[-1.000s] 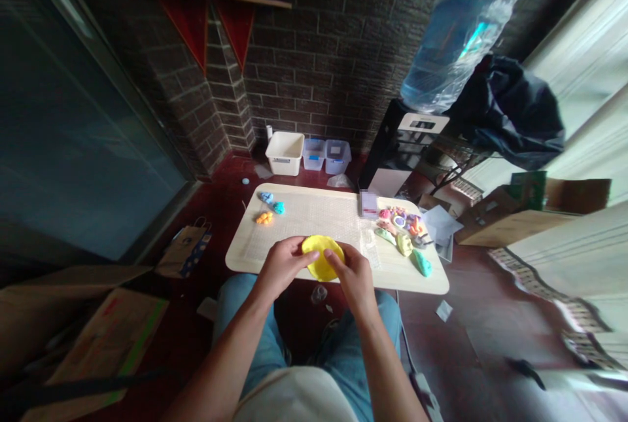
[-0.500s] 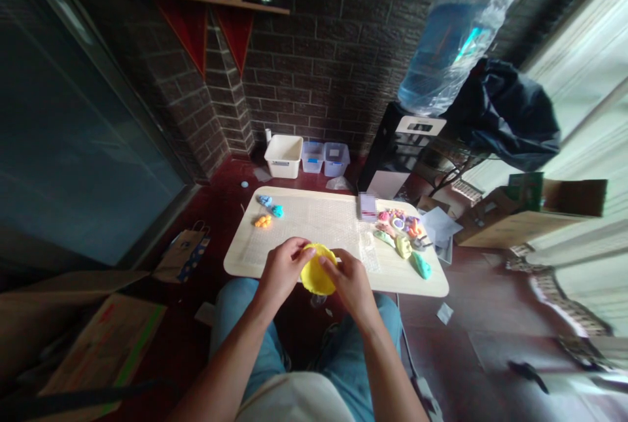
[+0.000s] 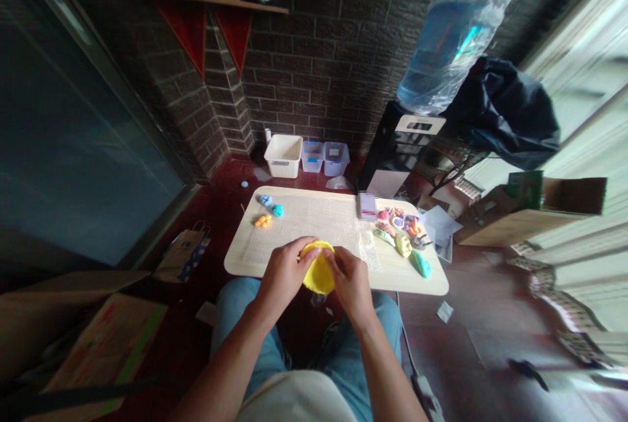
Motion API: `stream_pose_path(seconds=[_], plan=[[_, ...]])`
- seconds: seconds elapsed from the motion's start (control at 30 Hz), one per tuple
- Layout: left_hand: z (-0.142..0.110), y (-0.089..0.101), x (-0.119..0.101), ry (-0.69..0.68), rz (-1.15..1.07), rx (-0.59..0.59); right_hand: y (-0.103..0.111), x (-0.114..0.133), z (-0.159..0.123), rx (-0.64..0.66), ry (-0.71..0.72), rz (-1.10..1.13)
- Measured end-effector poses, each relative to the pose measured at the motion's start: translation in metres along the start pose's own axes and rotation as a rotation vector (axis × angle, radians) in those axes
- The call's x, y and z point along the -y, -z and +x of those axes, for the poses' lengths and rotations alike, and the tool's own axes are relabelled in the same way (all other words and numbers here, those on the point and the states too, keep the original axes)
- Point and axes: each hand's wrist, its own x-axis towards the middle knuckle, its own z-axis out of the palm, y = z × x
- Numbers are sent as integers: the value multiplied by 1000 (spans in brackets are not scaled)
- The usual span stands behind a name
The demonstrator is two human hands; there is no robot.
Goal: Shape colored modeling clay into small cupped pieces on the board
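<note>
A flattened round piece of yellow modelling clay (image 3: pixel 319 275) is held up over the near edge of the table. My left hand (image 3: pixel 286 269) pinches its left rim, thumb on the near face and fingers behind. On the opposite side my right hand (image 3: pixel 351 276) grips the right rim the same way. The disc is tilted toward me, and its edge looks uneven. Beyond my hands, blue clay lumps (image 3: pixel 277 211) and an orange clay lump (image 3: pixel 263 220) lie on the left of the table.
The pale table (image 3: pixel 422 286) carries a clear textured mat (image 3: pixel 314 219). On its right lie several clay pieces, among them a green lump (image 3: pixel 420 264) and a pale yellow one (image 3: pixel 403 246), near a small box (image 3: pixel 367 206). Plastic bins (image 3: pixel 283 157) and a water dispenser (image 3: pixel 392 154) stand behind.
My right thumb has moved from the middle of the yellow disc up toward its upper right rim. The fingers have shifted slightly along the edge; the things on the table stay put.
</note>
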Motion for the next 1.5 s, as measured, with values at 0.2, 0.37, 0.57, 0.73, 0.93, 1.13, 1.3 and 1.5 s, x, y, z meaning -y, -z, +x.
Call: stream_pose_path(seconds=[0.2, 0.37, 0.57, 0.73, 0.93, 1.13, 1.3, 1.5], plan=[[-1, 1, -2, 89, 142, 33, -1, 4, -2, -16, -25, 54], [0, 2, 4, 75, 66, 5, -7, 2, -3, 121, -184, 237], [-1, 1, 7, 86, -42, -15, -8, 3, -4, 127, -182, 291], [-1, 4, 0, 59, -115, -30, -6, 3, -5, 111, -184, 335], [-2, 4, -6, 22, 111, -95, -9, 8, -5, 91, -209, 416], [-3, 4, -6, 38, 74, -135, -8, 13, -7, 209, -315, 413], [-5, 1, 3, 72, -90, -31, -10, 10, -9, 144, -282, 496], [-3, 1, 8, 98, -102, -71, -10, 12, -12, 176, -293, 520]])
